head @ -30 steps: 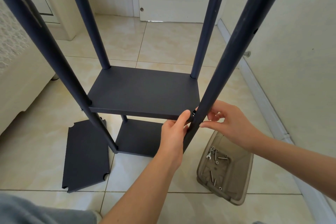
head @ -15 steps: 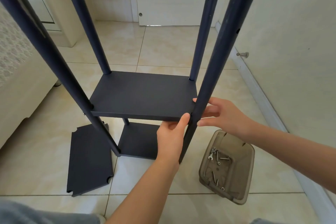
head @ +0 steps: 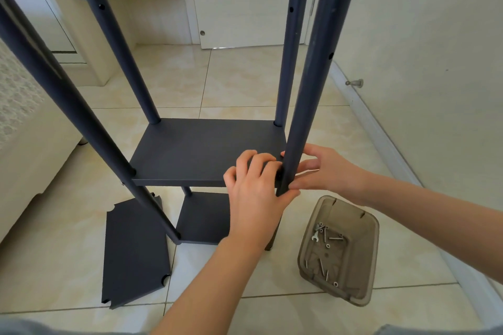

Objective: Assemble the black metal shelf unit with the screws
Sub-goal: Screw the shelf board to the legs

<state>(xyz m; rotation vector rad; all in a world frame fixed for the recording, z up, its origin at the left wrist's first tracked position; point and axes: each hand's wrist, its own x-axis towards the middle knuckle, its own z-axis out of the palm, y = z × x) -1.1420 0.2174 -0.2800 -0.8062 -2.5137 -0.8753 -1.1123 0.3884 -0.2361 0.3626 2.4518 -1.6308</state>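
Gripping shelf, left hand faces right hand clasping post.

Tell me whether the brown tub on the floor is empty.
Not empty: the tub holds scattered screws, a few washers and a small wrench on its bottom.

Glossy cream tile floor. Standing on it: partly built black metal shelf unit. Loose flat black shelf panel with notched corners lies just left. Translucent brown plastic bin sits right, with silver screws inside.
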